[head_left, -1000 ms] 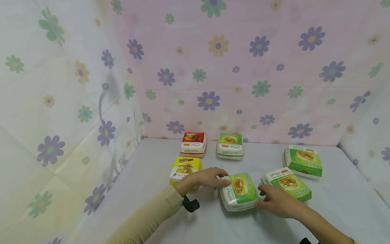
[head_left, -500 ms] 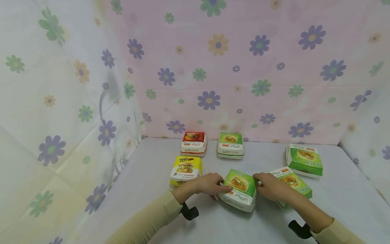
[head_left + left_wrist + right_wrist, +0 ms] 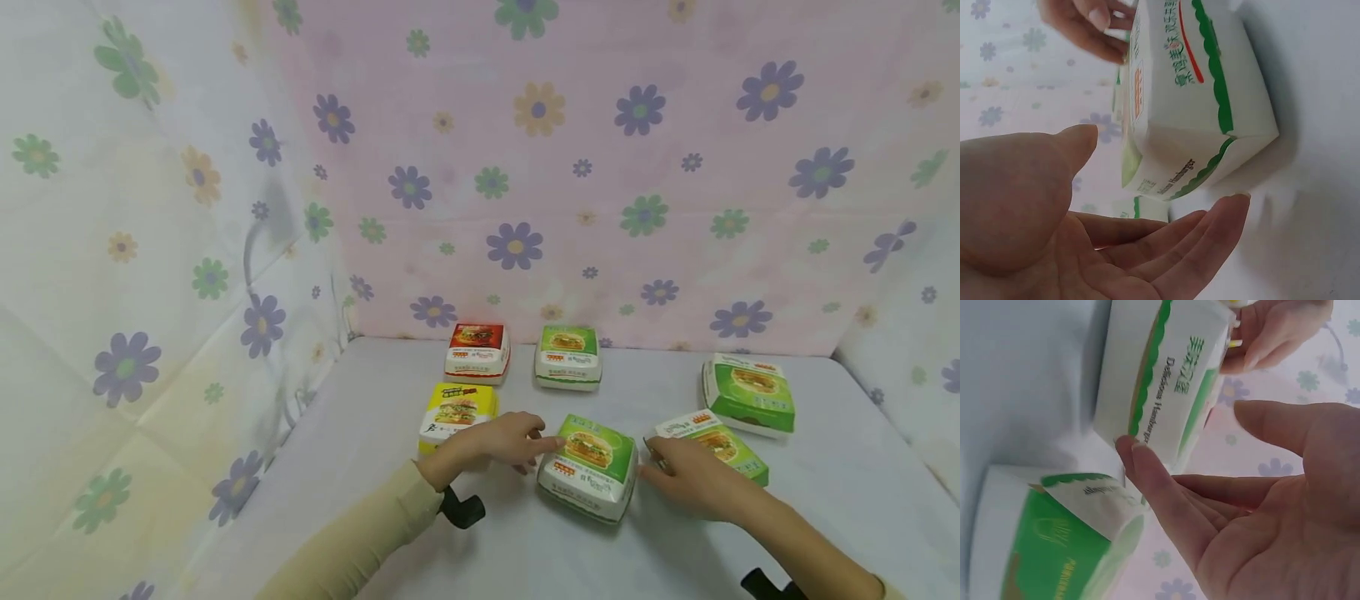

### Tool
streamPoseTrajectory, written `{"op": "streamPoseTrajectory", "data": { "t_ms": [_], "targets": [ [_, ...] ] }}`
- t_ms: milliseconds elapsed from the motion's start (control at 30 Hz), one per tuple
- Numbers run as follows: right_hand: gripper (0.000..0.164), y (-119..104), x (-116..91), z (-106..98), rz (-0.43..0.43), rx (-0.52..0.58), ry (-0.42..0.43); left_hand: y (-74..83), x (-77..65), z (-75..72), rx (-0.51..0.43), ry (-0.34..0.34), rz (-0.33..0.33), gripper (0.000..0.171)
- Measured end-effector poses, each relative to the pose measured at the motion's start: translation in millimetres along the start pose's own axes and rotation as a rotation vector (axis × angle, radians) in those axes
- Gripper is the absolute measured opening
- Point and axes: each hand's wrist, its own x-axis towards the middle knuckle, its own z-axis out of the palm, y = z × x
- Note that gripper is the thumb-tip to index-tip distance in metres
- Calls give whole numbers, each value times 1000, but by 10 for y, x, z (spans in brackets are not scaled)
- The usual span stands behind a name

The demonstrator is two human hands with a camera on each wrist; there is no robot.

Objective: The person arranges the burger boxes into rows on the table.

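In the head view, the left grip (image 3: 506,440) and wrist hide part of the yellow box (image 3: 456,407); the right grip (image 3: 690,479) covers part of the green-and-white box (image 3: 731,450). Small print on the central box (image 3: 588,467) is too tiny to read there. The bottom edge crops the left sleeve (image 3: 360,525); the left wrist view's upper edge cuts the central box.
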Motion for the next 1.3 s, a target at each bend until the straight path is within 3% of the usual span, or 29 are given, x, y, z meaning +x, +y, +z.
{"op": "streamPoseTrajectory", "data": {
  "t_ms": [100,200,333,433,633,867,1100,1300],
  "targets": [
    [38,-2,-48,41,53,73,-24,-5,46,-26,-9,-2,8,60],
    [39,21,-60,105,59,146,-46,-34,86,0,-76,-18,1,61],
    [43,78,-24,211,30,193,-90,-70,96,65,-124,-43,2,48],
    [41,79,32,267,-5,186,-95,-80,61,110,-105,-52,19,40],
    [44,9,136,239,-13,162,-36,-51,-33,188,-112,-25,16,42],
    [49,41,184,231,-8,179,-63,-63,-71,243,-113,1,4,44],
    [53,44,193,250,-9,190,-57,-65,-84,218,-139,4,18,41],
    [51,-16,226,215,-35,182,-20,-61,-68,109,-137,10,42,41]
  ]
}}
